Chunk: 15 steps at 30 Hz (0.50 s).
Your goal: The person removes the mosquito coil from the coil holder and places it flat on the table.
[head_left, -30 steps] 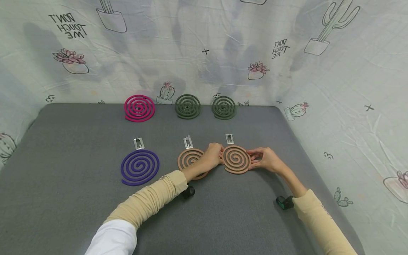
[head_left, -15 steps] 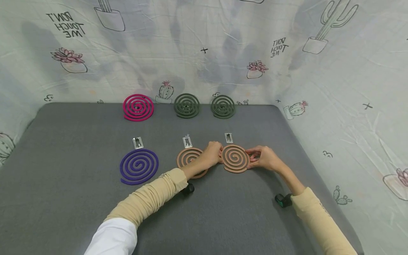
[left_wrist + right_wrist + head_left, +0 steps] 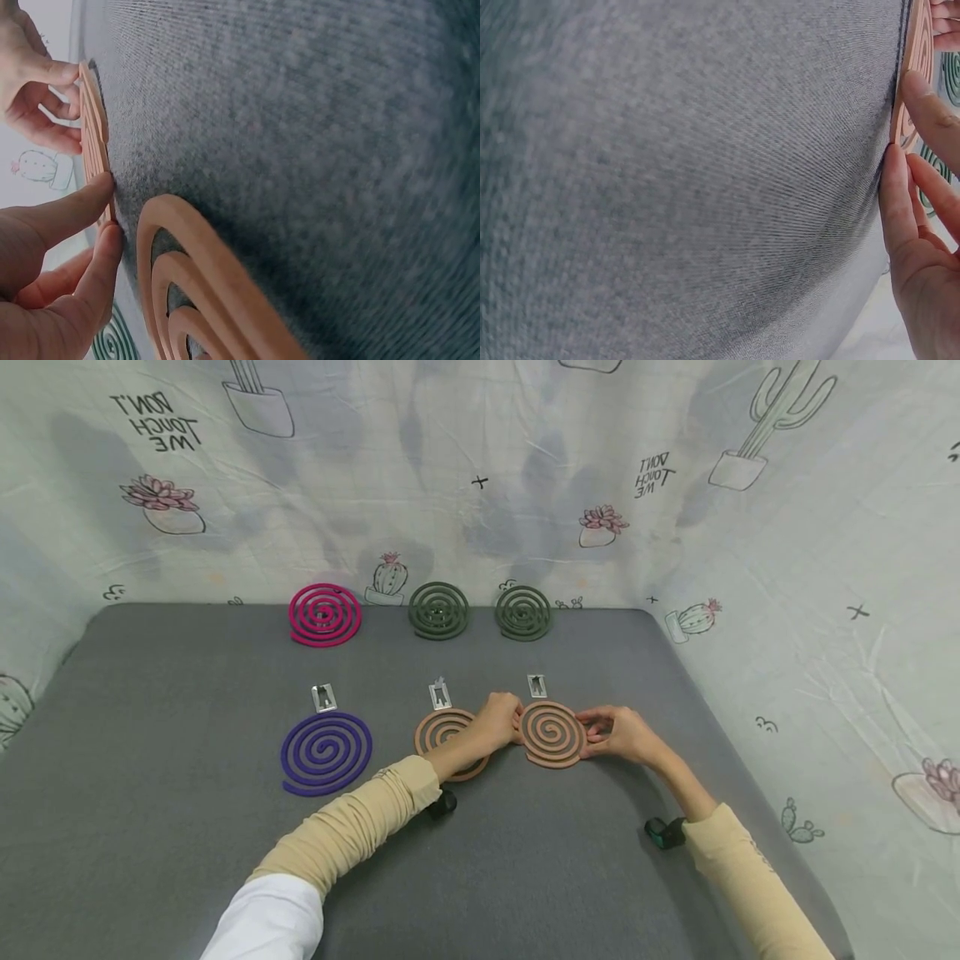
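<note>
A tan mosquito coil (image 3: 552,735) lies flat and low over the grey table between both hands. My left hand (image 3: 498,723) pinches its left edge between thumb and fingertips, as the left wrist view also shows. On the opposite edge, my right hand (image 3: 622,734) grips with the thumb (image 3: 919,84) on top and fingers at the rim. A second tan coil (image 3: 435,727) lies partly hidden under my left forearm. Just behind the held coil sits a small metal coil stand (image 3: 537,686).
A purple coil (image 3: 326,753) lies at left, with a metal stand (image 3: 324,697) behind it; another stand (image 3: 440,695) is mid-table. Along the back edge are a pink coil (image 3: 325,615) and two green coils (image 3: 438,610). A patterned cloth (image 3: 480,527) rises behind the grey table (image 3: 187,860).
The head view shifts slightly. Both hands keep their hold on the tan coil, and nothing else visibly moves.
</note>
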Tool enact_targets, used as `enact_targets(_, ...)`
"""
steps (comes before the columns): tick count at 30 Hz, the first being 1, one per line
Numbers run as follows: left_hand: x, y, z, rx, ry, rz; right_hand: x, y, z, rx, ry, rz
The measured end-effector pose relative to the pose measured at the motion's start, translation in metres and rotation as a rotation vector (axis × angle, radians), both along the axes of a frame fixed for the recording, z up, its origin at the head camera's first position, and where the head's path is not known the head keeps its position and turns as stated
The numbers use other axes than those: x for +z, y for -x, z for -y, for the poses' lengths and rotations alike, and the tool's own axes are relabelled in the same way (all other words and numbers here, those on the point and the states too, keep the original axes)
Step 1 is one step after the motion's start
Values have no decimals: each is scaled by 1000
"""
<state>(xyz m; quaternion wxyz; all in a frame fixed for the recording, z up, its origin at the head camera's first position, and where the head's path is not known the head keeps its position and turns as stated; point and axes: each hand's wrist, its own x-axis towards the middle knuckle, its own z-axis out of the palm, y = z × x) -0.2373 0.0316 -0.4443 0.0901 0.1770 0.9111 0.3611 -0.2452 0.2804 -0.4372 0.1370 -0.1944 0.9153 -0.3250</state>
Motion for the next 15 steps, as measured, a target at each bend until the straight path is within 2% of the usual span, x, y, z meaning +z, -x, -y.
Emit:
enact_targets(4, 3, 1, 2, 4, -27, 50, -1, 0, -2, 5, 22, 12)
enact_targets(7, 6, 4, 5, 6, -74, 64, -2, 1, -4, 3, 86, 34)
enact_targets(10, 8, 10, 10, 36, -113, 10, -3, 3, -7, -7, 183, 52)
enact_targets(15, 10, 25, 18, 123, -246, -65, -3, 8, -12, -25, 336, 70)
